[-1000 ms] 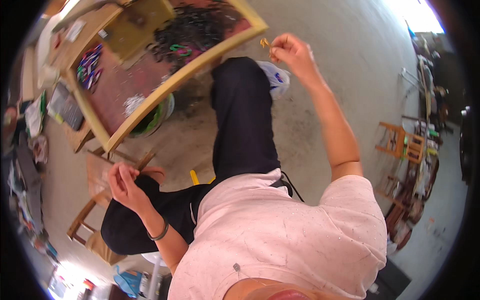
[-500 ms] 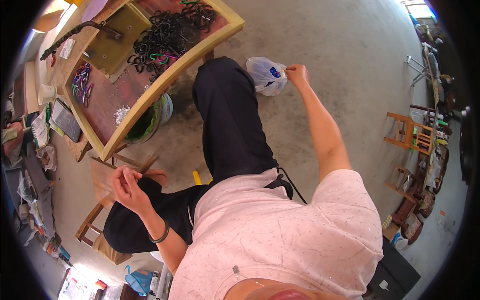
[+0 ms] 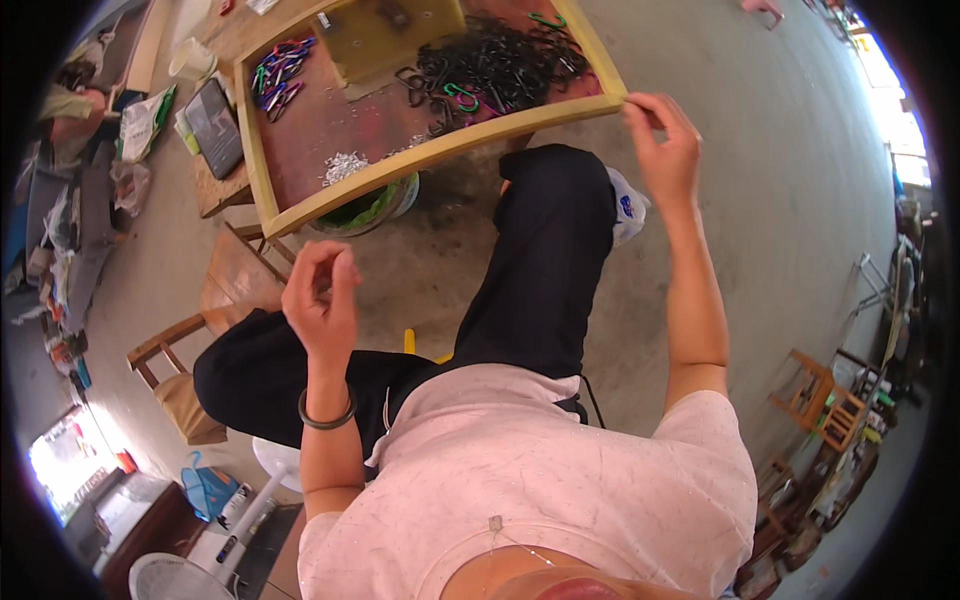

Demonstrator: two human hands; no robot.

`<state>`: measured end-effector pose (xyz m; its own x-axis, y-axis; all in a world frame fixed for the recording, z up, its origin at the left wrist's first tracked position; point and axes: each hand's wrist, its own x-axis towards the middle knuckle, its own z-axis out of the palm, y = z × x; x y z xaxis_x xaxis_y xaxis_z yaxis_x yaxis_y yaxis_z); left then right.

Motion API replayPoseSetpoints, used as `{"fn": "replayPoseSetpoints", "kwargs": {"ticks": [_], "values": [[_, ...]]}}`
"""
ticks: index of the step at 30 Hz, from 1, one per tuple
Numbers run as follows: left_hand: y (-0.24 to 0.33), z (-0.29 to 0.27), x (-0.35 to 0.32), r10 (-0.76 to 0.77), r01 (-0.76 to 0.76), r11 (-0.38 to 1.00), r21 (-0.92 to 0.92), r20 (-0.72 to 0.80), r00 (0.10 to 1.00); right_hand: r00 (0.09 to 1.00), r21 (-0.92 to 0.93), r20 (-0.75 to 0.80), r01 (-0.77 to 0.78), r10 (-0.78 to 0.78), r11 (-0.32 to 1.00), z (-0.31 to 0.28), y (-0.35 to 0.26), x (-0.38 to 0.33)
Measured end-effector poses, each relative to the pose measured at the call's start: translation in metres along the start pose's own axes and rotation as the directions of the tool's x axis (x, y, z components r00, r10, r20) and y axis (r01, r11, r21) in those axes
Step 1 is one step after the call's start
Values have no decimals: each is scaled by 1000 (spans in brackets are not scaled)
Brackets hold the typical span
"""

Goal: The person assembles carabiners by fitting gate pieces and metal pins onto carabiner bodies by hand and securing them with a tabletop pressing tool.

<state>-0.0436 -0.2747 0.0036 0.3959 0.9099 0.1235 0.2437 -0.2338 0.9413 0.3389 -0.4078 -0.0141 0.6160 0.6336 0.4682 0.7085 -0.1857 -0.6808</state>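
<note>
My left hand [image 3: 322, 300] hovers before the near-left part of the wood-rimmed work tray [image 3: 440, 143], above my lap. Its fingers are loosely curled, with a gap to the thumb and nothing visible in them. My right hand [image 3: 668, 155] is raised beside the tray's right corner, thumb and bent fingers apart, no object between them. In the tray lie a heap of black carabiner hooks [image 3: 500, 65], coloured carabiners [image 3: 280, 75] and a small pile of silvery pieces [image 3: 345, 167]. A white plastic bag [image 3: 628, 208] shows partly behind my right knee.
Under the tray stands a bucket with a green lining [image 3: 370, 208]. A yellowish metal plate [image 3: 390, 35] is at the tray's back. Left of it are a dark tablet-like device [image 3: 213, 125] and a white cup [image 3: 192, 60]. A wooden chair [image 3: 235, 280] stands left; a white fan [image 3: 180, 578] lower left.
My right hand has let go of the plastic bag and come up to the tray's corner. My left hand has moved right and stays loosely curled. The view has turned to the left.
</note>
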Motion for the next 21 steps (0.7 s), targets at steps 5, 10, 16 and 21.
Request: {"fn": "replayPoseSetpoints", "kwargs": {"ticks": [5, 10, 16, 21], "values": [[2, 15, 14, 179, -183, 983, 35, 86, 980, 844, -10, 263, 486, -467, 874, 80, -83, 41], [-2, 12, 20, 296, -298, 955, 10, 84, 952, 727, -413, 579, 652, -370, 636, 128, -79, 63], [-2, 1, 30, 215, -213, 977, -29, 89, 973, 676, -362, 636, 687, -372, 630, 135, -76, 74], [3, -2, 35, 231, -226, 971, -75, 68, 971, 746, -65, 658, 200, -109, 978, 119, -101, 95]]}}
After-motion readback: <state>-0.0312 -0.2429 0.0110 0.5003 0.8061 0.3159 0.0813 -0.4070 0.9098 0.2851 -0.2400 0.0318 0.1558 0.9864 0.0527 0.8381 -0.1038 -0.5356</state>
